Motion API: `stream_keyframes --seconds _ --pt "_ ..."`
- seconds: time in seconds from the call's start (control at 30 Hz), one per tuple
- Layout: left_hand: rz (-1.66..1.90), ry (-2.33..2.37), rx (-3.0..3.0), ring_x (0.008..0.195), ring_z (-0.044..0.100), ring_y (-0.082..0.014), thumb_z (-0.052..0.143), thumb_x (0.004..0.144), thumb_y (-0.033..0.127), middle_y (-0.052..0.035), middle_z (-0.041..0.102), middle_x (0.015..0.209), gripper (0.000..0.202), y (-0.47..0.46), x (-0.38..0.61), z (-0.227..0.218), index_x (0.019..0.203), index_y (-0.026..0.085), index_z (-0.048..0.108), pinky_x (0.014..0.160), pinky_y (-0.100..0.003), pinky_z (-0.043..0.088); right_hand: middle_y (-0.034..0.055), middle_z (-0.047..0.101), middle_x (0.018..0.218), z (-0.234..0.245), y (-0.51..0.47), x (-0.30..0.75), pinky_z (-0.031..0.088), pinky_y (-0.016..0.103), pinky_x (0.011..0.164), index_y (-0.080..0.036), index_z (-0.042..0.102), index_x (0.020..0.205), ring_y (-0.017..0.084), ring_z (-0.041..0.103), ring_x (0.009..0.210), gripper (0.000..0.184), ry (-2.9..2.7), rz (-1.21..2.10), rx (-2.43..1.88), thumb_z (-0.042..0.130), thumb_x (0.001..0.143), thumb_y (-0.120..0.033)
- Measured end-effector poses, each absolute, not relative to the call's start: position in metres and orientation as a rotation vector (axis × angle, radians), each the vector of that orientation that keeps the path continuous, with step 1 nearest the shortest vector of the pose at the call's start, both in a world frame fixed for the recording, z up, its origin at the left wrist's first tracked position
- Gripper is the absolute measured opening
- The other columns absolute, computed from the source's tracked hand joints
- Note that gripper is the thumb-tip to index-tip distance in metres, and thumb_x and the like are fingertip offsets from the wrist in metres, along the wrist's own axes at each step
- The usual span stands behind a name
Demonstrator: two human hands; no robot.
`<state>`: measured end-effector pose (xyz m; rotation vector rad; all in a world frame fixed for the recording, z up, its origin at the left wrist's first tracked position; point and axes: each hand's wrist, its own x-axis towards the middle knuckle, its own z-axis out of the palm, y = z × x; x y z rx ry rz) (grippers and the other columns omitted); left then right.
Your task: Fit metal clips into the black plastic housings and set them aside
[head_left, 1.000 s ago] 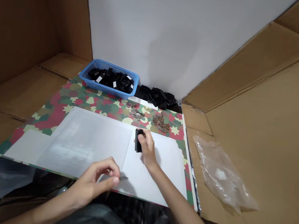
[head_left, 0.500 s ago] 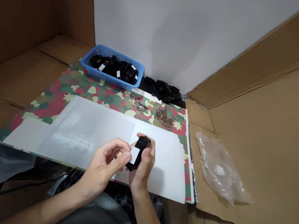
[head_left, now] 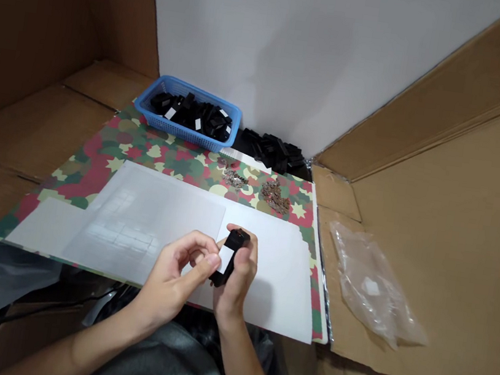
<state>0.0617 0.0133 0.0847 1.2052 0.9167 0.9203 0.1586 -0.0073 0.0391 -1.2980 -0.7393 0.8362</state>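
A small black plastic case (head_left: 237,240) with a white label (head_left: 225,259) on its face is tilted in my right hand (head_left: 239,285), whose fingers wrap behind it and whose thumb lies along its right side. My left hand (head_left: 177,270) pinches at the label's left edge with thumb and forefinger. Whether the label is fully stuck down cannot be made out. Both hands are above the white sheets (head_left: 288,267) at the table's near side.
Behind the sheets, a blue basket (head_left: 183,136) holds several black pieces, some with white labels. Black parts (head_left: 276,153) are heaped beside it. Two piles of small metal pieces (head_left: 275,197) lie on the patterned table cover (head_left: 90,162). A clear plastic bag (head_left: 373,285) rests on cardboard at right.
Hardly anything differs. The black case and my right hand have shifted very slightly left, and my left hand keeps its pinch at the label. The view has moved a touch.
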Motion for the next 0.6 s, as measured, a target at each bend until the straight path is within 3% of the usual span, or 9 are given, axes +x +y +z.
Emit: stream_keyframes --seconds 0.27,0.53,0.6 --pt "1.018 1.038 1.582 0.054 0.049 -0.011 0.064 0.075 0.029 0.0024 0.057 0.058 0.017 0.022 0.059 0.087 0.064 0.018 0.057 0.059 -0.026 0.039 0.003 0.058 0.081 0.039 -0.006 0.16 0.046 0.031 0.062 -0.021 0.057 0.096 0.019 0.056 0.073 0.041 -0.708 0.873 -1.275 0.043 0.081 -0.057" --pt "1.075 0.913 1.713 0.073 0.052 -0.0155 0.053 0.082 0.03 -0.0014 0.057 0.075 0.011 0.036 0.062 0.077 0.079 0.019 0.053 0.07 -0.029 0.041 0.0016 0.058 0.08 0.047 0.001 0.154 0.047 0.031 0.069 -0.022 0.058 0.084 0.019 0.057 0.077 0.032 -0.698 0.911 -1.176 0.048 0.079 -0.052" --pt "1.089 0.874 1.807 0.076 0.05 -0.0161 0.051 0.084 0.027 -0.0017 0.055 0.078 0.008 0.034 0.06 0.074 0.082 0.02 0.051 0.072 -0.029 0.041 0.0008 0.057 0.078 0.046 0.001 0.152 0.046 0.029 0.064 -0.022 0.058 0.084 0.017 0.056 0.071 0.032 -0.68 0.946 -1.154 0.047 0.081 -0.052"
